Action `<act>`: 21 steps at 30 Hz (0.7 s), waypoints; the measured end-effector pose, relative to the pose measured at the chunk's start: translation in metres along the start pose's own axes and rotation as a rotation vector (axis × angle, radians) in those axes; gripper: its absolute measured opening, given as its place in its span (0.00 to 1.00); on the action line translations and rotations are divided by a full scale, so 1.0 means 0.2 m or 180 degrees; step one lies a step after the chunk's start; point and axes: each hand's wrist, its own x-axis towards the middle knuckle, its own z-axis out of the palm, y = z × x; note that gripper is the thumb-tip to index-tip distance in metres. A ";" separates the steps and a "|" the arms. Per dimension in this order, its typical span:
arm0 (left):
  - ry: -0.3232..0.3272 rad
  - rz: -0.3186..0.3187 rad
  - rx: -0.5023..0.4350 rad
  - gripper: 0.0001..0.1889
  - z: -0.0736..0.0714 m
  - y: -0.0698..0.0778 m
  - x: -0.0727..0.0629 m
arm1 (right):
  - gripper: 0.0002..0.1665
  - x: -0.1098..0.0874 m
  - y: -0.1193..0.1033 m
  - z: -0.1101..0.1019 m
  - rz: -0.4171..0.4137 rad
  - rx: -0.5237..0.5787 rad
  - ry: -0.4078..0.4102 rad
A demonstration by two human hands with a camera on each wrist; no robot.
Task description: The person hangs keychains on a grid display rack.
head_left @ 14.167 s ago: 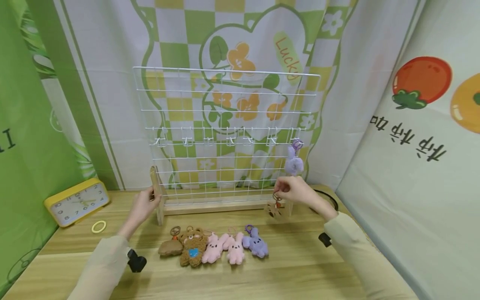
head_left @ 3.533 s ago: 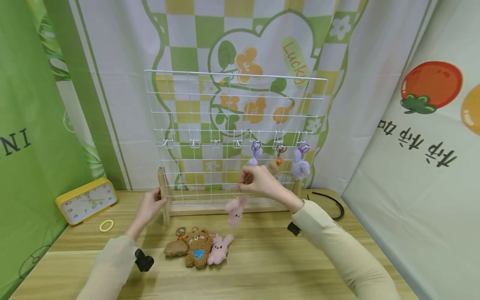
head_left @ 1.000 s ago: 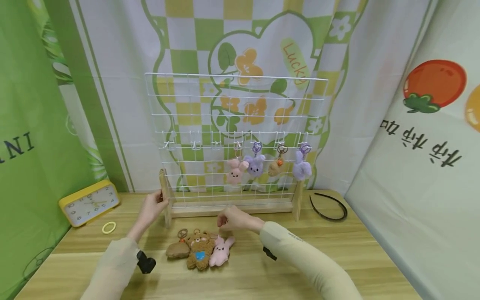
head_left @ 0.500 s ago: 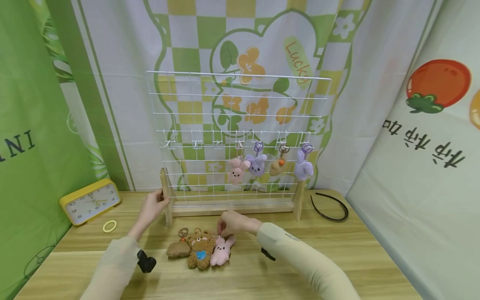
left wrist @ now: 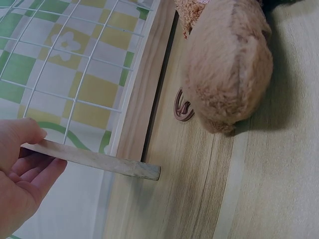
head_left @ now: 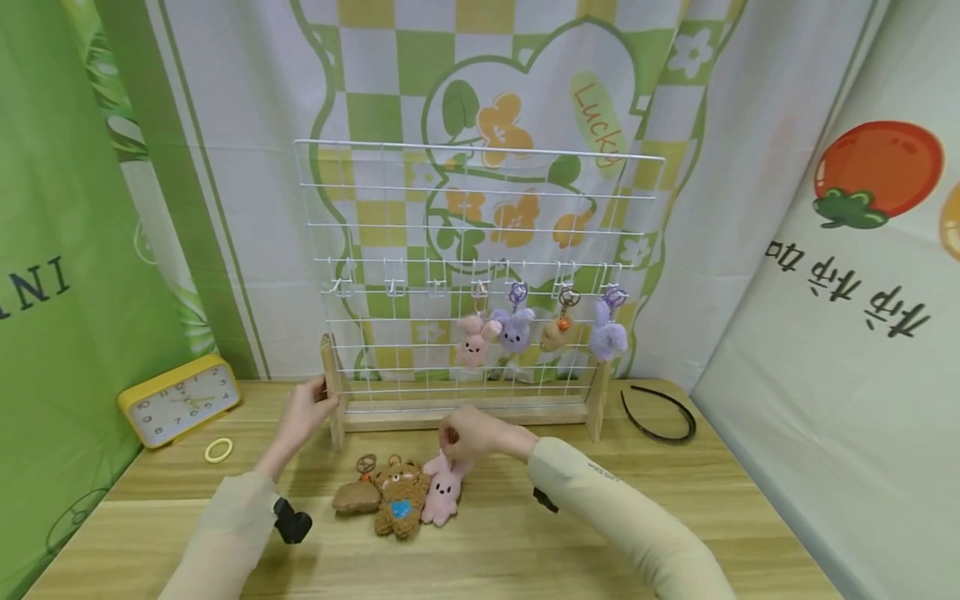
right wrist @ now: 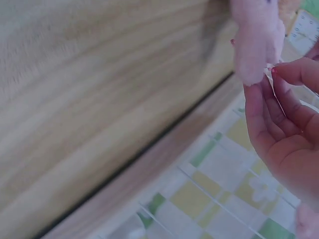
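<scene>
My left hand (head_left: 303,408) holds the left wooden post (left wrist: 114,164) of a white wire-grid display rack, thumb on one side and fingers on the other in the left wrist view. My right hand (head_left: 476,433) pinches the top cord of a pink bunny plush keychain (head_left: 442,496), which hangs upright by the table pieces. Left of it lie a brown bear plush (head_left: 405,482) with a blue patch and a brown rounded plush (head_left: 356,498) with a metal ring. On the rack hooks hang another pink bunny (head_left: 474,343), a purple bunny (head_left: 514,330), a tan plush (head_left: 553,336) and a second purple plush (head_left: 607,333).
Bare white hooks (head_left: 393,287) line the rack's left half. A yellow clock (head_left: 180,404) and a pale yellow ring (head_left: 219,451) sit at left. A black headband (head_left: 660,437) lies right of the rack's wooden base (head_left: 465,420).
Since the oldest frame, a tan plush, a purple bunny and a pink bunny came onto the hooks. Lately my right hand reached the remaining pink bunny and raised it slightly; my left hand stayed.
</scene>
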 end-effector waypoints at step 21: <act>-0.0045 0.0013 0.0037 0.23 0.00 0.01 0.00 | 0.03 -0.12 -0.22 -0.47 -0.0817 -0.0639 0.1037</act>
